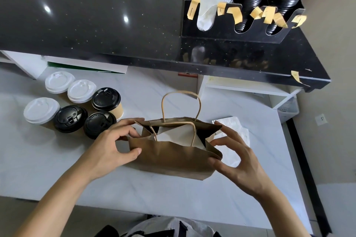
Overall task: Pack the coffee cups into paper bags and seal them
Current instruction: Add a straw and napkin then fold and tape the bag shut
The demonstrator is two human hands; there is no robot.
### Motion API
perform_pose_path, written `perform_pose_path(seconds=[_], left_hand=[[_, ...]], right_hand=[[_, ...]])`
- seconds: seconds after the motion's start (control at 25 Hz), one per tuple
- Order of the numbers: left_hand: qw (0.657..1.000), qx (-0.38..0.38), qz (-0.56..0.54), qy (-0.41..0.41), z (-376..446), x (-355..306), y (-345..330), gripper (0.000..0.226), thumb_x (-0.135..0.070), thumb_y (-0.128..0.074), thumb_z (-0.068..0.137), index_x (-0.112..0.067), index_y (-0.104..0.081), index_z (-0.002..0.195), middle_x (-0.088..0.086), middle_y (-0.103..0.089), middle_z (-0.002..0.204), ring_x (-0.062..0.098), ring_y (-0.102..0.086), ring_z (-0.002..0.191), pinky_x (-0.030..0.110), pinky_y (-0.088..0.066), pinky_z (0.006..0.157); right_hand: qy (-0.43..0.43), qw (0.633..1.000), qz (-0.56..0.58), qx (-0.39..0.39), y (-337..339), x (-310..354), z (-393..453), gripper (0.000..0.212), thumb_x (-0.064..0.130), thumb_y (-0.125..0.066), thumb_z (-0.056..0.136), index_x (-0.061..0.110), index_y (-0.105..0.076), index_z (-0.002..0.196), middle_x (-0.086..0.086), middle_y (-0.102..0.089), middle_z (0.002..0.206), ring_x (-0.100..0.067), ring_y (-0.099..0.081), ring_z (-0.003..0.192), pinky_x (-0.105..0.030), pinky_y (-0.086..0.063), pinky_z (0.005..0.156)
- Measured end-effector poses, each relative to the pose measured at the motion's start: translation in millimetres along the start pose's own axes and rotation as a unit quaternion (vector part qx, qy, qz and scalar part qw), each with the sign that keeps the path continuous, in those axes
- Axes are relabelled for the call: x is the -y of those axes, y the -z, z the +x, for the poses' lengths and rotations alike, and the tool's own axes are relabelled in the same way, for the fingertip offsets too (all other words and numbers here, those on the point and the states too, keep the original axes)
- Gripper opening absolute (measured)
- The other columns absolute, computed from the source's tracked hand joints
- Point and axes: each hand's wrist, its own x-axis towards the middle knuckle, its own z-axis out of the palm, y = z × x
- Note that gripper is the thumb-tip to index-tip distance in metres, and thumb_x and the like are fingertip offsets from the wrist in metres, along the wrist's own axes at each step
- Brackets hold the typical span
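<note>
Just starting: brown paper bag (173, 156) at 6 o'clock on the white table (134, 188), pinched at its mouth by left hand (111, 146) and right hand (237, 158), with 6 coffee cups (73, 106) waiting unpacked at 9 o'clock, nothing sealed.
</note>
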Motion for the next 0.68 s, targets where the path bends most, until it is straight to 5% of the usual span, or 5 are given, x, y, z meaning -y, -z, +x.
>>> perform_pose_path(seconds=[0.12, 0.36, 0.52, 0.68], left_hand=[[0.999, -0.025, -0.028, 0.023, 1.3, 1.9, -0.3, 0.041, -0.017, -0.089, 0.07, -0.033, -0.058, 0.092, -0.018, -0.065, 0.111, 0.004, -0.062, 0.104, 0.013, -0.044, 0.092], [0.996, -0.009, -0.084, 0.016, 6.0, -0.3, -2.2, 0.082, -0.034, -0.086, 0.063, -0.04, -0.049, 0.136, -0.011, -0.068, 0.123, 0.01, -0.059, 0.125, 0.025, -0.049, 0.099], [1.0, 0.023, -0.009, 0.001, 13.2, -5.4, -5.3, 0.061, -0.058, -0.081, 0.062, -0.056, -0.063, 0.12, -0.015, -0.061, 0.118, 0.009, -0.055, 0.123, 0.023, -0.039, 0.108], [1.0, 0.015, 0.012, -0.009, 20.3, -13.7, -10.3, 0.035, -0.055, -0.089, 0.066, -0.052, -0.075, 0.098, -0.021, -0.063, 0.116, 0.004, -0.054, 0.12, 0.007, -0.032, 0.102]], right_hand=[[-0.005, 1.0, 0.006, -0.016, 0.2, -0.3, 4.2, 0.027, 0.048, -0.079, 0.081, 0.04, -0.07, 0.106, 0.024, -0.05, 0.147, -0.006, -0.042, 0.143, -0.039, -0.038, 0.113], [-0.036, 0.995, 0.061, -0.077, -3.7, 0.0, 10.1, 0.037, 0.015, -0.087, 0.079, 0.026, -0.057, 0.098, 0.024, -0.069, 0.119, -0.004, -0.058, 0.122, -0.03, -0.043, 0.102], [-0.027, 0.992, 0.076, -0.093, -5.3, -5.1, 14.6, 0.049, 0.014, -0.088, 0.078, 0.033, -0.064, 0.116, 0.018, -0.072, 0.111, -0.006, -0.061, 0.116, -0.017, -0.042, 0.098], [-0.02, 0.991, 0.089, -0.096, -2.4, -6.0, 16.7, 0.029, 0.013, -0.085, 0.08, 0.03, -0.076, 0.102, 0.022, -0.072, 0.103, 0.001, -0.061, 0.111, -0.005, -0.037, 0.091]])
